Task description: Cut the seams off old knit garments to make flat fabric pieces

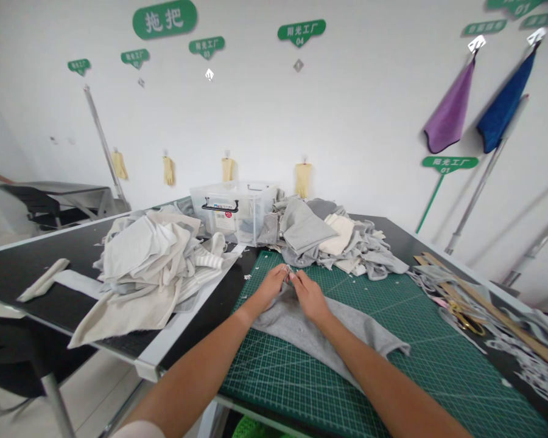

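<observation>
A grey piece of fabric [285,322] lies partly spread over the green cutting mat [374,304]. At its far edge, my left hand [274,285] and my right hand [308,292] come close together, both closed on the cloth with the fingers pinched. The small spot between my fingertips is too fine to make out. From under my right forearm, the fabric's other end reaches toward the right of the mat.
Grey and cream cloths form a pile [310,231] behind the mat. Left of it stands a clear plastic box [231,213], then a pale fabric heap [141,255]. Gold-handled scissors [466,319], wooden strips [493,310] and white scraps [530,359] lie at the right.
</observation>
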A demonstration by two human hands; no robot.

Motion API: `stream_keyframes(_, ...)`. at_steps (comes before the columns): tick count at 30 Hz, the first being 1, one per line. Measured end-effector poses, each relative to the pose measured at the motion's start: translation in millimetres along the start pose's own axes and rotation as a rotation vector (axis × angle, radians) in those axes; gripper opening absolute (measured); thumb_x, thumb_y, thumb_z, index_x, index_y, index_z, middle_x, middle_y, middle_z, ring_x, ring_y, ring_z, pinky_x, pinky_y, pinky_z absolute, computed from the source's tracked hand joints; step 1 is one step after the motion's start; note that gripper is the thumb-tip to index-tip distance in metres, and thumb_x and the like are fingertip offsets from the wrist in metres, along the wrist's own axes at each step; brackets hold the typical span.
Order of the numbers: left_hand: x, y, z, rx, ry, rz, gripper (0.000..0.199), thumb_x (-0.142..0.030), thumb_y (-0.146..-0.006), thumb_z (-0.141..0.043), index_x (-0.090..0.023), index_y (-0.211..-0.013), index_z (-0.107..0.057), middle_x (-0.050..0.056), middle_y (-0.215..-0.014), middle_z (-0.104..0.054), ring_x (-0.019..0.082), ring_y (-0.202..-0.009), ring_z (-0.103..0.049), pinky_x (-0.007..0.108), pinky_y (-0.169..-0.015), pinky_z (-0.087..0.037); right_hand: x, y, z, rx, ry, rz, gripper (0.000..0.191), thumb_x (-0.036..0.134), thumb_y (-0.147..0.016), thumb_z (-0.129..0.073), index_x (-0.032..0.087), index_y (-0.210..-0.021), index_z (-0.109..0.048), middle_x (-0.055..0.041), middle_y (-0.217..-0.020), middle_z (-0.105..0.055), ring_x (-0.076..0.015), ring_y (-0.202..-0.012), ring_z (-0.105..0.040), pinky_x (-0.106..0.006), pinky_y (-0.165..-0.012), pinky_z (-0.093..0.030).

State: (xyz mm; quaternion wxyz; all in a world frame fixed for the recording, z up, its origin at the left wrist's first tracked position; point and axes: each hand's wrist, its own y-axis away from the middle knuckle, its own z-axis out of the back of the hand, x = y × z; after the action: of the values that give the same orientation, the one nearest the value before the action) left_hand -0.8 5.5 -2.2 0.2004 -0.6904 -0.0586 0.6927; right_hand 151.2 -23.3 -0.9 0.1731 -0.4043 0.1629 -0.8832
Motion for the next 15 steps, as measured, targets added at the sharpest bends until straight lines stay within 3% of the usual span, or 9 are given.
stream_keyframes(15, 3.5, 0.0, -3.0, -0.011, -0.048, -0.015, 0.041, -0.056, -0.092, -0.049, -0.019, -0.074, -0.048, 0.000, -0.075, -0.049, 0.015, -0.073, -0.045, 0.027, -0.071, -0.038, -3.6, -0.9, -4.0, 0.003, 0.128, 0.007, 0.037, 0.050, -0.107, -0.028, 0.024, -0.092, -0.050, -0.0024, -0.075, -0.063, -0.0204, -0.070, -0.063, -0.027, -0.063, -0.030)
